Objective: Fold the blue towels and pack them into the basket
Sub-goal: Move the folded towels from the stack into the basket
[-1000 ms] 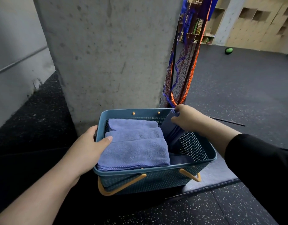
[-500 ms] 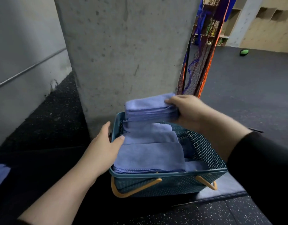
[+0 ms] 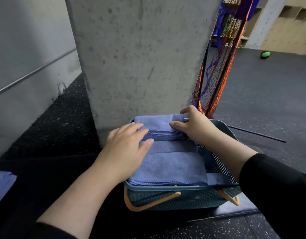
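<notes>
Head view, lower centre: the teal basket (image 3: 179, 197) stands on the dark floor in front of a concrete pillar (image 3: 140, 54), its tan handles folded down on the near wall.
Towels in basket: a stack of folded blue towels (image 3: 167, 168) fills the left part and reaches up to the rim.
Towel in hand: one more folded towel (image 3: 157, 122) lies at the far end of the stack, above the rim.
Right hand (image 3: 193, 125): clamped on this towel at its right end, thumb in front and fingers behind.
Left hand (image 3: 126, 147): fingers straight and apart, laid flat on the towel's left part and the stack; it grips nothing.
Left edge of frame: another blue towel (image 3: 2, 183) lies outside the basket, partly cut off.
Risk: the top towel sits high, so I think it can slide off or unfold when the right hand lets go, if the left hand does not press it down.
Risk: pushing too hard at the far end may tip the basket towards the pillar.
</notes>
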A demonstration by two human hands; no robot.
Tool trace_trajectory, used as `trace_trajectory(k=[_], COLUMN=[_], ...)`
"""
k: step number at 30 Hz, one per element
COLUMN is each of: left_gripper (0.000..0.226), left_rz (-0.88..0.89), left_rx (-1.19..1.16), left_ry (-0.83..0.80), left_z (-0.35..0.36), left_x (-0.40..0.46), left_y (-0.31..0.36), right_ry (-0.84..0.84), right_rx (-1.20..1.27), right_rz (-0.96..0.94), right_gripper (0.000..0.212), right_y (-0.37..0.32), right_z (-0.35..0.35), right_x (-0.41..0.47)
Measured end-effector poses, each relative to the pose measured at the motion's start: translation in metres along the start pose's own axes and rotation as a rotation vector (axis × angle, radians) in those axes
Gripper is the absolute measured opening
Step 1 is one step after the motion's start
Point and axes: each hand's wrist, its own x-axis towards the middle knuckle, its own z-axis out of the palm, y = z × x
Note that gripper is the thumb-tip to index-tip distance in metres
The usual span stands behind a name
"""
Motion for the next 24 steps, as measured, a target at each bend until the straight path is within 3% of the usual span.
trace_trajectory(k=[2, 5, 8, 12, 15, 17, 18, 21, 24], left_gripper=[0.083, 0.079, 0.064, 0.065, 0.062, 0.06, 0.06, 0.068, 0.072], left_rz=[0.001, -0.031, -0.071, -0.065, -0.07, -0.064, -0.067, -0.092, -0.099], left_rx=[0.003, 0.032, 0.112, 0.165, 0.159, 0.143, 0.129, 0.125, 0.162], left_ry=[0.042, -0.051, -0.195, -0.227, -0.214, -0.238, -0.268, -0.34, -0.37], left_z=[-0.003, -0.004, -0.003, -0.002, -0.003, -0.005, -0.005, -0.002, -0.001], left_x=[0.003, 0.004, 0.007, 0.01, 0.015, 0.018, 0.02, 0.021, 0.022], left_y=[0.001, 0.003, 0.003, 0.004, 0.005, 0.007, 0.008, 0.01, 0.012], right_ry=[-0.024, -0.061, -0.09, -0.025, 0.155, 0.042, -0.057, -0.256, -0.297], right_rx=[0.084, 0.081, -0.071, -0.262, -0.281, -0.238, -0.235, -0.26, -0.264], right_rz=[0.01, -0.01, -0.03, -0.041, -0.381, -0.625, -0.653, -0.523, -0.485], right_gripper=[0.057, 0.05, 0.041, 0.049, 0.034, 0.024, 0.028, 0.045, 0.046], right_y=[-0.001, -0.004, -0.008, -0.006, -0.003, -0.002, -0.001, 0.008, 0.012], right_z=[-0.001, -0.005, -0.004, 0.004, 0.001, 0.001, 0.003, 0.001, 0.0], right_x=[0.0, 0.001, 0.002, -0.002, -0.01, -0.016, -0.019, -0.026, -0.026])
